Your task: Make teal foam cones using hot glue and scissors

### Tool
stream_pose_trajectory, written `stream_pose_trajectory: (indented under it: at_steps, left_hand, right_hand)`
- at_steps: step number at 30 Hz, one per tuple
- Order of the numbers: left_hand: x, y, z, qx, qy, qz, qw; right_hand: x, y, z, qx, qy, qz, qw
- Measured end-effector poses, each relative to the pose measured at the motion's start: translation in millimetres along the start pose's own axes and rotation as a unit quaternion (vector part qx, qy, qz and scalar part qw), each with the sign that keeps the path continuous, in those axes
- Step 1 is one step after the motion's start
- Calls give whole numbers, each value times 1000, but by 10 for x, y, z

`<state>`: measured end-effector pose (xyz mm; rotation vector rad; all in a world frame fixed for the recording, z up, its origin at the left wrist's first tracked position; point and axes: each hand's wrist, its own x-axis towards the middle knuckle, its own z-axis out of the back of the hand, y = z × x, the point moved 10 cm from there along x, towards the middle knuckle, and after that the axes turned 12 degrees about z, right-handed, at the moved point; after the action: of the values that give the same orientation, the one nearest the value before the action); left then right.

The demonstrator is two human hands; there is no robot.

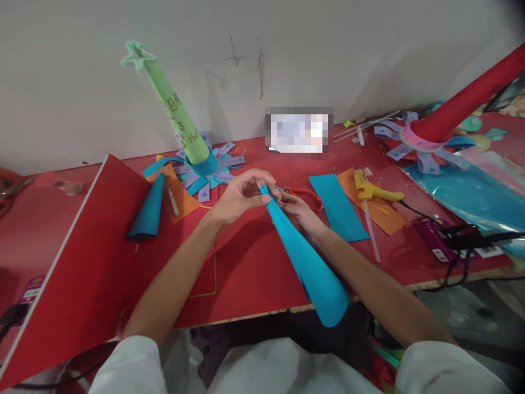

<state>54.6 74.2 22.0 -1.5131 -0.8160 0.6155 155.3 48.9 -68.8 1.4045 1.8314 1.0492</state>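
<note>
A long blue paper cone slants from the middle of the table toward its front edge, narrow end up and wide end near my body. My left hand pinches the narrow tip between thumb and fingers. Just to the right, my right hand has its fingers around the upper part of the same cone, partly hidden behind it. Red-handled scissors lie behind my right hand. A flat blue paper strip is to its right.
On the red table stand a green paper tower, a smaller blue cone and an upright red board. At the right are a yellow glue gun, a power strip and a red cone.
</note>
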Motion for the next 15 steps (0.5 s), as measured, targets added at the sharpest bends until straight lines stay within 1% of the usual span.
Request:
stream_pose_trajectory:
  at_steps: [5, 10, 15]
  left_hand:
    - [-1, -25, 11, 15, -8, -5, 1000]
    - [-15, -74, -1, 25, 4, -17, 1000]
    - [-25, -112, 1, 52, -1, -9, 999]
  right_hand:
    - [-26, 14, -35, -12, 13, 6, 1000]
    - [7, 117, -70, -40, 15, 59, 997]
    - [12, 214, -111, -46, 19, 94, 994]
